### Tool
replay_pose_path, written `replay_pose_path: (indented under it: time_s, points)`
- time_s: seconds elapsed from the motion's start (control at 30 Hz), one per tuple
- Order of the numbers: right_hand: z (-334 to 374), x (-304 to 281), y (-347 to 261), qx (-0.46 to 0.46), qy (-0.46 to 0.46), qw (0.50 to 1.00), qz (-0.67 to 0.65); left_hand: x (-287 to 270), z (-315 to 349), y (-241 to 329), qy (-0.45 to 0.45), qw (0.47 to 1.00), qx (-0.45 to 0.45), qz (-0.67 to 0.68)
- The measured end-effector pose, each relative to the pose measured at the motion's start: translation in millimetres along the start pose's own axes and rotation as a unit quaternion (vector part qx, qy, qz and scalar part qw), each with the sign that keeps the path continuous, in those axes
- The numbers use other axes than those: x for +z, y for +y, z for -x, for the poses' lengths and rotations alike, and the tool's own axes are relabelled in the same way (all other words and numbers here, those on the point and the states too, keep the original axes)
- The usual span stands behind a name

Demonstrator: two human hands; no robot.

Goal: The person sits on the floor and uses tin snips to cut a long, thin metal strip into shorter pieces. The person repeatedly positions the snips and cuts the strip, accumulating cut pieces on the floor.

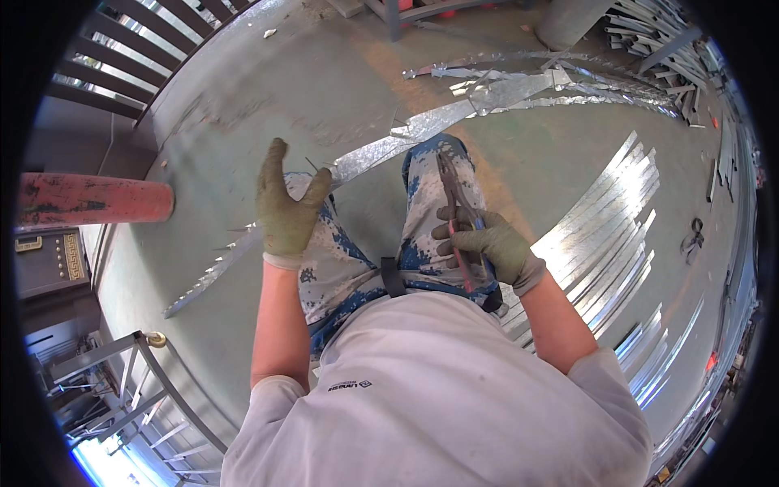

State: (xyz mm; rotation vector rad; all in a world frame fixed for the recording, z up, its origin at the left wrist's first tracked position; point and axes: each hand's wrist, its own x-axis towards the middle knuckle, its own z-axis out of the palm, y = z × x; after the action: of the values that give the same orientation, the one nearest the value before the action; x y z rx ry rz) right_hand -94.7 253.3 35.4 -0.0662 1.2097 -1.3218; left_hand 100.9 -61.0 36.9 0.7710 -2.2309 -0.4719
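My gloved left hand [290, 207] is raised over my left thigh, thumb and fingers spread, with nothing visibly gripped. It is beside a long shiny sheet-metal strip [377, 156] that runs across my knees, from the far right to the near left. Small cut tabs stick up along the strip's edge; my left hand and leg hide part of it. In my gloved right hand [495, 243] is a pair of tin snips [456, 195] with one red and one blue handle. Fingers wrap the handles, and the jaws point away from me over my right thigh.
Flat metal strips [600, 227] lie in a row on the floor to my right. Twisted metal strips [600, 89] lie farther out, near a pile of offcuts [661, 45]. At left are a red cylinder [97, 199] and a metal frame [174, 398] with a wheel.
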Motion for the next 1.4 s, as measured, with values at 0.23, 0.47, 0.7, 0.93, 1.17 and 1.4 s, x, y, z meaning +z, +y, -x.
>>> replay_pose_path:
  time_s: [0.23,0.47,0.7,0.93,1.17,1.4]
  points:
    - [0.3,8.4,3.5,0.003,-0.008,1.0,0.029,15.0,-15.1,-29.8,-0.333,0.899,-0.211,0.192]
    - [4.8,3.1,-2.9,-0.048,0.019,0.994,0.093,32.4,-46.6,1.4,-0.363,0.887,-0.187,0.217]
    - [16.4,-11.0,-27.1,-0.128,0.155,0.963,0.178,72.1,-63.9,46.8,-0.334,0.875,-0.176,0.302]
    - [20.6,-11.5,-28.1,-0.127,0.211,0.945,0.215,81.3,-70.2,69.6,-0.371,0.888,-0.167,0.216]
    - [17.4,-12.4,-32.1,-0.126,0.245,0.916,0.293,98.2,-60.4,59.3,-0.359,0.889,-0.177,0.221]
    - [15.3,-0.6,-45.1,-0.114,0.265,0.913,0.29,102.7,-61.8,56.9,-0.366,0.893,-0.159,0.207]
